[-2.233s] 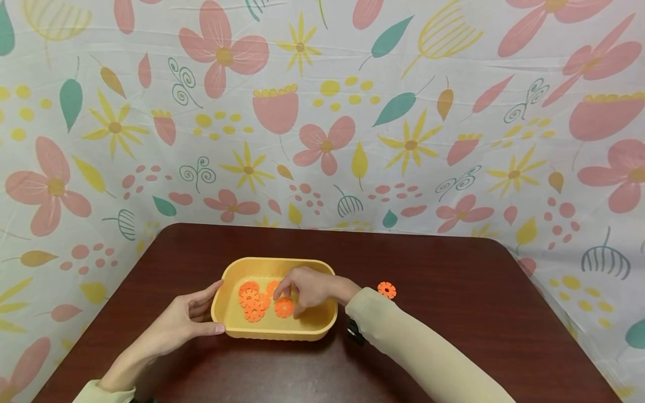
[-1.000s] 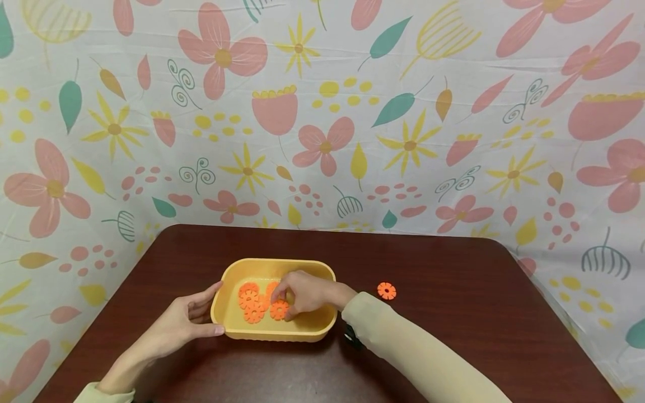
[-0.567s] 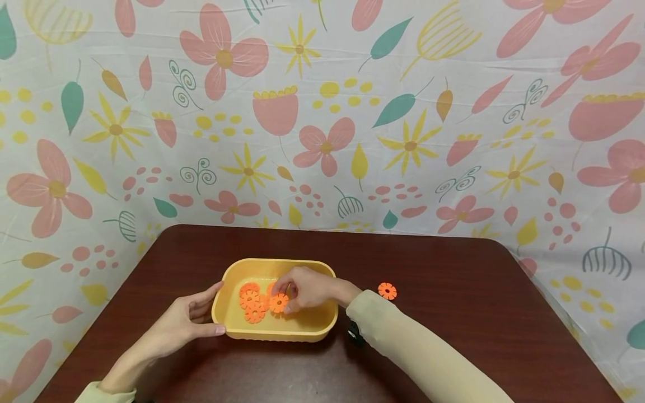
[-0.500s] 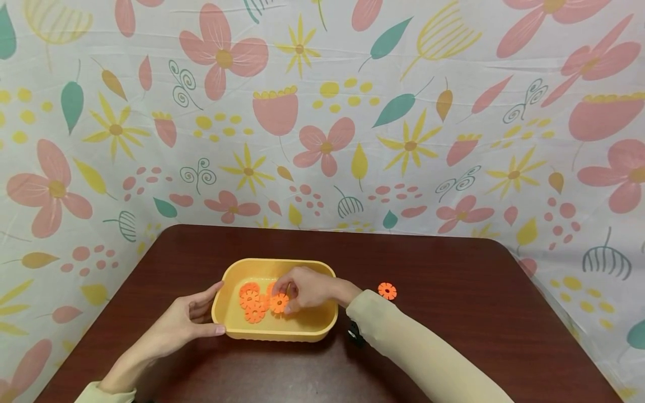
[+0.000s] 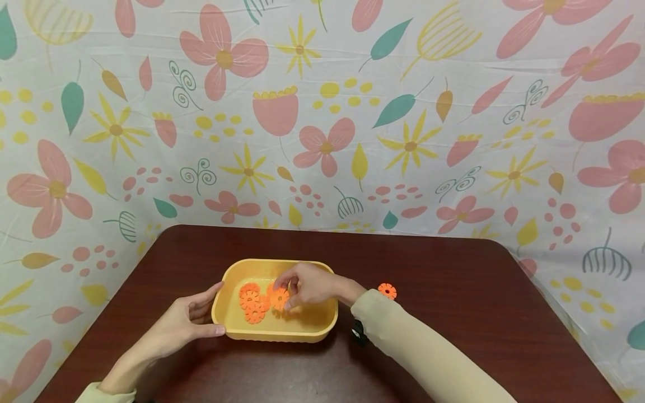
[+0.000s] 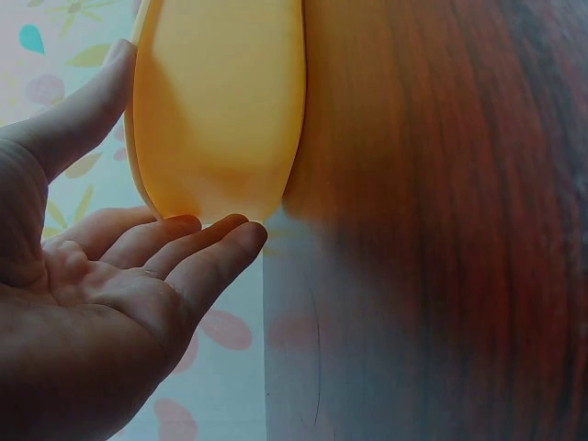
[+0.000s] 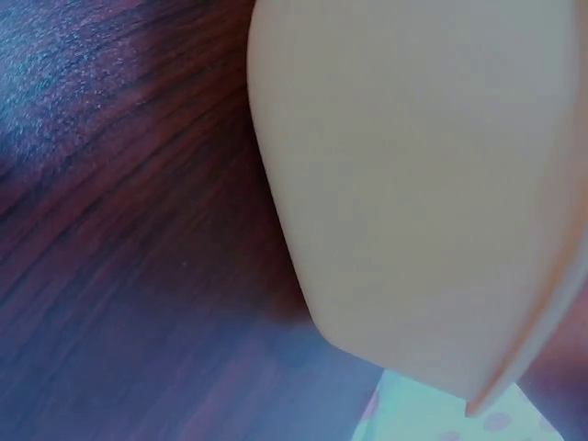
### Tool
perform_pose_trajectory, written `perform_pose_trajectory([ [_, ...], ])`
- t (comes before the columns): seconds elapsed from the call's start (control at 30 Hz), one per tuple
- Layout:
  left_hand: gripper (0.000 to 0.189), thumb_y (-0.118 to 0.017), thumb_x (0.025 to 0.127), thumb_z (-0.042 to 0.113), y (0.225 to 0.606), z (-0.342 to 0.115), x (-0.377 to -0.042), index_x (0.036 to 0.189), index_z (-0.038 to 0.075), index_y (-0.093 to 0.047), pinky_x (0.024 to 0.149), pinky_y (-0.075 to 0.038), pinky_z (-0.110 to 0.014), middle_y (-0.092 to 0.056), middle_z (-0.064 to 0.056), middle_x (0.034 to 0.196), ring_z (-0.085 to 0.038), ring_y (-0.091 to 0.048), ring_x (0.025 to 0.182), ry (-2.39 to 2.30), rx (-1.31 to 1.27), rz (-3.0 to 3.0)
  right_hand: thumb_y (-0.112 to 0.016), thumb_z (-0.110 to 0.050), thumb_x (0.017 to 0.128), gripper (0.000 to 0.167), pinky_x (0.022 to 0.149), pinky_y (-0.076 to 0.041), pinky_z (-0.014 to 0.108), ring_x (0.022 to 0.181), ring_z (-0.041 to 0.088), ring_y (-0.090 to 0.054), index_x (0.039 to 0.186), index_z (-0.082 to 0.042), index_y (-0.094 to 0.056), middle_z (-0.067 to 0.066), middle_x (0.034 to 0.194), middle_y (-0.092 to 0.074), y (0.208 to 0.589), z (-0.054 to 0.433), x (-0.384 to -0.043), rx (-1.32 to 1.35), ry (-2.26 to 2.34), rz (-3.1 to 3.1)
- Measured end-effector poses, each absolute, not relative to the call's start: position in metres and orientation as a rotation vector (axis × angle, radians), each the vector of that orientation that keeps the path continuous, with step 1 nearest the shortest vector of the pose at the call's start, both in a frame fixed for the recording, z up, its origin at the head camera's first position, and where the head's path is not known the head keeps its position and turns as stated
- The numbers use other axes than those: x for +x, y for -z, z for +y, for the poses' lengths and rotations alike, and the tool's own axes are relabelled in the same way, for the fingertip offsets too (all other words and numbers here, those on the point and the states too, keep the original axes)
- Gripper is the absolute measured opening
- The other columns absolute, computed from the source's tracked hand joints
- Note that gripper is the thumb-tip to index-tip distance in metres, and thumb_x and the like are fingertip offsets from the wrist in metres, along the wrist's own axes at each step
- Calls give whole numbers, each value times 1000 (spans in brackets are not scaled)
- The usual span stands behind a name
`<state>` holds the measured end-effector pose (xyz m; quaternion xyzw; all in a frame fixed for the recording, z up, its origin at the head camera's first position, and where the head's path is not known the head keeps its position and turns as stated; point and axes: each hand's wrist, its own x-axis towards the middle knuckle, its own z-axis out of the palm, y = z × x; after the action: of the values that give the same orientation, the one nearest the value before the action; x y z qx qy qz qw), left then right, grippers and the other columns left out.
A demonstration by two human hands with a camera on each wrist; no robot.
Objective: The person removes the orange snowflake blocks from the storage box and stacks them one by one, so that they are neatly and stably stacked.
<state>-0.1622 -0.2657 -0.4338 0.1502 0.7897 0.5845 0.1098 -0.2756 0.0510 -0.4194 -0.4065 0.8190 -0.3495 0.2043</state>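
Observation:
In the head view a yellow plastic basin [image 5: 274, 337] stands on the table. The left hand [image 5: 183, 319] grips its left end, thumb at the near corner and index finger at the far one. In the left wrist view the fingertips touch the wall of the basin [image 6: 220, 110]. Inside, the right hand [image 5: 312, 285] pinches an orange notched interlocking disc [image 5: 279, 299] between thumb and fingers, facing the camera. Several like discs [image 5: 254, 312] lie overlapping at the left of the basin floor. The right wrist view shows the basin's outer wall [image 7: 404, 184], not the right fingers.
One more orange notched disc [image 5: 387, 290] lies on the dark wooden table [image 5: 453, 291], beyond the right sleeve. A flowered cloth [image 5: 322, 140] hangs behind the table and at both sides. A black wrist device [image 5: 359, 331] shows under the right sleeve.
The right fingers were over a disc on the basin floor; they now hold it raised, slightly farther back. The left hand and basin have stayed put.

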Motion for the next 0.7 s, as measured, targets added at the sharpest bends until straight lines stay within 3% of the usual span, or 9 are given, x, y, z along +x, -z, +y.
perform_pose_trajectory([
  [0.2,94,-86,89,9,433,-266,-162,163,-6,-29,98,-56,-34,-28,-28,165,-48,-37,145,-1711,422,2324,-91,-7,83,37,67,-46,21,71,10,-59,118,-4,-77,1,88,-73,409,59,-276,-1234,987,2320],
  [0.43,93,-86,90,8,433,-266,-162,162,-6,-30,99,-56,-37,-28,-29,165,-48,-37,145,-1710,424,2325,-90,-7,85,38,65,-46,23,76,15,-59,119,0,-76,14,114,-74,398,73,-274,-1274,1050,2317],
  [0.7,93,-85,90,7,433,-265,-162,162,-6,-29,98,-56,-35,-27,-29,165,-48,-36,146,-1721,422,2309,-91,-13,85,41,68,-52,28,78,14,-61,123,-6,-77,-5,114,-74,388,99,-277,-1249,1079,2377],
])
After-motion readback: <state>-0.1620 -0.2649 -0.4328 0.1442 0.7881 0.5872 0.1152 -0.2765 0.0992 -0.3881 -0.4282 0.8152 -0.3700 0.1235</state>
